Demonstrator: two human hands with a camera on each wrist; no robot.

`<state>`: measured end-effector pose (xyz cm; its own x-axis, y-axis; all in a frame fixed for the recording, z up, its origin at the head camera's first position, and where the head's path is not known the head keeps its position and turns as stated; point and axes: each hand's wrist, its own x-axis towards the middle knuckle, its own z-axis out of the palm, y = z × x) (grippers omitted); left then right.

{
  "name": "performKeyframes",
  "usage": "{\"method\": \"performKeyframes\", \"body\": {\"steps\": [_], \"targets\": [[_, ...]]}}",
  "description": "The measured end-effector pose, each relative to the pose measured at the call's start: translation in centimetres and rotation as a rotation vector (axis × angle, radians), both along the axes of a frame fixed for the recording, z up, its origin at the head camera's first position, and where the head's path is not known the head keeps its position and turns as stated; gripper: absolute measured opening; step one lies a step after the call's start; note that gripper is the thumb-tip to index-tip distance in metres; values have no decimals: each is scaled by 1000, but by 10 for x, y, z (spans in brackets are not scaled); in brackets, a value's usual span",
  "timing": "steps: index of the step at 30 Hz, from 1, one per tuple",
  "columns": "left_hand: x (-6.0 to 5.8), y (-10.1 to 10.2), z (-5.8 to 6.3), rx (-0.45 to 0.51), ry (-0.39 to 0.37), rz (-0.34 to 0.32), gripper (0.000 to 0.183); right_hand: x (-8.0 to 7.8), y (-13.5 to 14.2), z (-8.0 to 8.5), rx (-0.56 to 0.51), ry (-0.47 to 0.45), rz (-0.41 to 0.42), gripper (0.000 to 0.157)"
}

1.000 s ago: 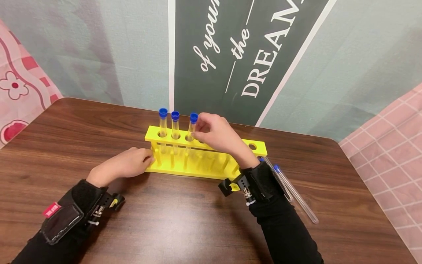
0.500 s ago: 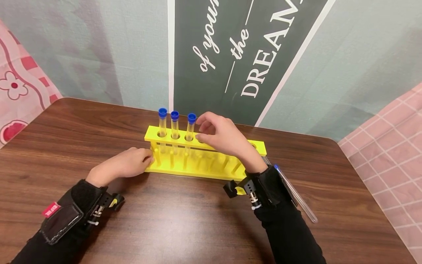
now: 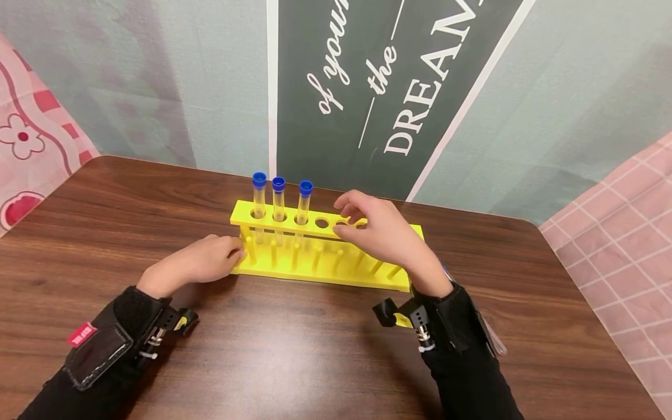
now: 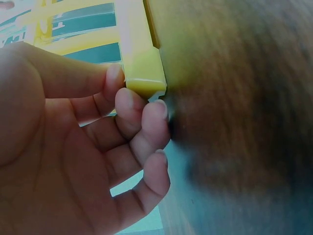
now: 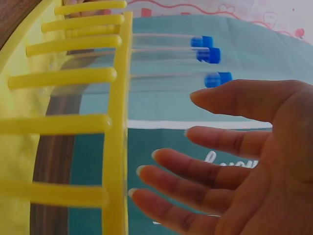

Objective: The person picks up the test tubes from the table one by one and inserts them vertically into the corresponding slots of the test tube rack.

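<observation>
Three clear test tubes with blue caps stand upright in the left-hand holes of a yellow test tube rack: the leftmost tube, the second tube and the third tube. At the rack's left end, my left hand pinches the base; the left wrist view has its thumb and curled fingers at the yellow corner. My right hand holds nothing. It hovers over the right half of the rack, fingers spread, and covers some holes. The right wrist view shows the same tubes beyond its thumb.
A loose tube lies on the wooden table to the right of the rack, mostly hidden by my right sleeve. Behind the table's back edge hangs a cloth backdrop with lettering. Pink tile-patterned cloth borders the right side.
My right hand has let go of the third tube and moved right, away from it. That tube now stands straighter in its hole. The left hand stays at the rack's end.
</observation>
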<state>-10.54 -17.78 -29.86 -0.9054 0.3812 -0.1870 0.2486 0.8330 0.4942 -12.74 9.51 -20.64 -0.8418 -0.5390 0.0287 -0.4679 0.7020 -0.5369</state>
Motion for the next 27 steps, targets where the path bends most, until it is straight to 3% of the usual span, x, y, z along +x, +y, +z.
{"method": "performKeyframes", "body": {"steps": [13,20,27], "targets": [[0,0,-2,9,50,-21,24,13,37,2,39,35,-31,30],[1,0,-1,16,32,-19,22,20,61,9,47,58,-70,31],[1,0,-1,21,29,-20,25,24,84,13,56,14,-143,35]]}}
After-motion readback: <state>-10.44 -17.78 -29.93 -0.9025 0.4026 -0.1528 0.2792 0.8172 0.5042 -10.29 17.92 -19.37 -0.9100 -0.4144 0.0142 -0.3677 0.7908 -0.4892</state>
